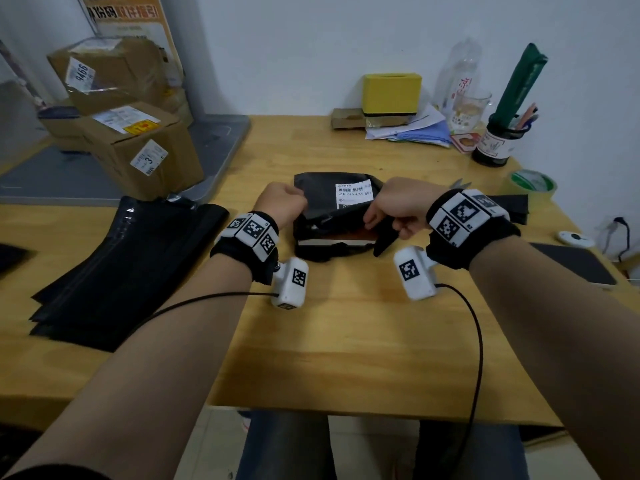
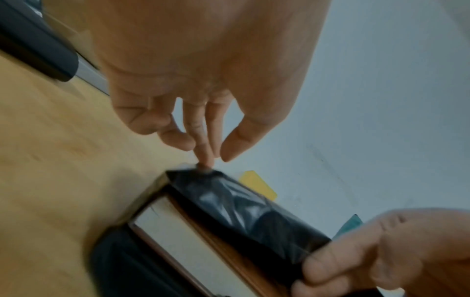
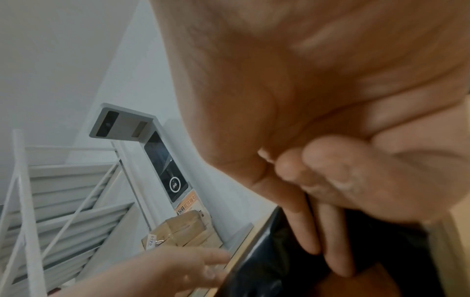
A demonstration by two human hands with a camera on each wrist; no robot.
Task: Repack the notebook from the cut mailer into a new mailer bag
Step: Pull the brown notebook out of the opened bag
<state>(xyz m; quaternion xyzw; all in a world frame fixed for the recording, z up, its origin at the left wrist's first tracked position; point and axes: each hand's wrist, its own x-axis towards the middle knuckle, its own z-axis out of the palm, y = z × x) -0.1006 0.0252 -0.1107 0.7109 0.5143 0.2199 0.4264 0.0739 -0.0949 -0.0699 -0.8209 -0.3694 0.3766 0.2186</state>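
Observation:
The cut black mailer (image 1: 323, 197) with a white label lies mid-table, its near end open. Inside it the notebook (image 1: 337, 241) shows a brown cover and white page edge (image 2: 183, 241). My right hand (image 1: 377, 216) pinches the mailer's upper film (image 2: 254, 217) at the right, thumb on top and fingers (image 3: 305, 231) underneath, above the brown cover (image 3: 368, 285). My left hand (image 2: 216, 158) reaches down at the left corner; a fingertip touches the film and the thumb stays apart. A stack of new black mailer bags (image 1: 121, 265) lies at the left.
Cardboard boxes (image 1: 138, 147) stand on a grey platform at the back left. Behind the mailer are a yellow box (image 1: 391, 95), papers and a pen cup (image 1: 498, 140). Scissors (image 1: 460, 184), a green tape roll (image 1: 531, 185) and a phone (image 1: 571, 261) lie at the right.

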